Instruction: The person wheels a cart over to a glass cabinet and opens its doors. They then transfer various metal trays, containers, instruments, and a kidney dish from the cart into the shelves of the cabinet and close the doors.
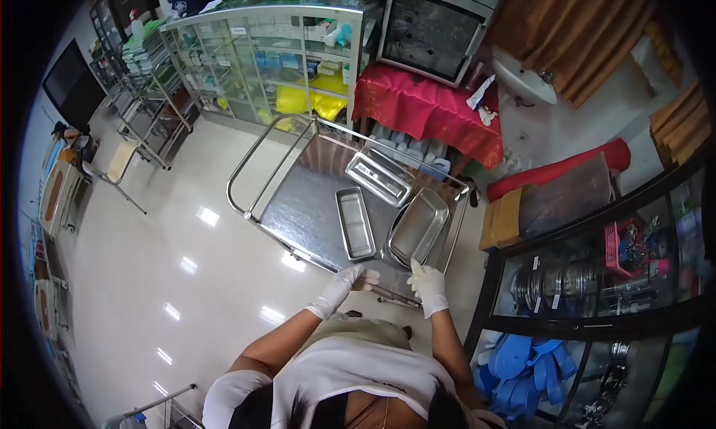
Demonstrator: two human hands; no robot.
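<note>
Both my hands wear white gloves and are near the front edge of a steel trolley [302, 205]. My left hand [344, 287] has its fingers stretched towards the right, with nothing in them. My right hand [427, 283] is just below a deep steel tray [418, 226], one finger pointing up at its near rim; whether it touches the rim is unclear. A narrow, shallow steel tray [355, 224] lies to the left of the deep one. Behind them rests a rectangular steel tray or lid [379, 177] with a handle-like strip.
Metal rails [261, 157] rise at the trolley's ends. Behind it stand a glass cabinet [253, 63] and a red-covered table [429, 108] bearing an oven-like appliance [429, 33]. A cardboard box [503, 218] and a dark-framed glass cabinet [597, 324] are on the right.
</note>
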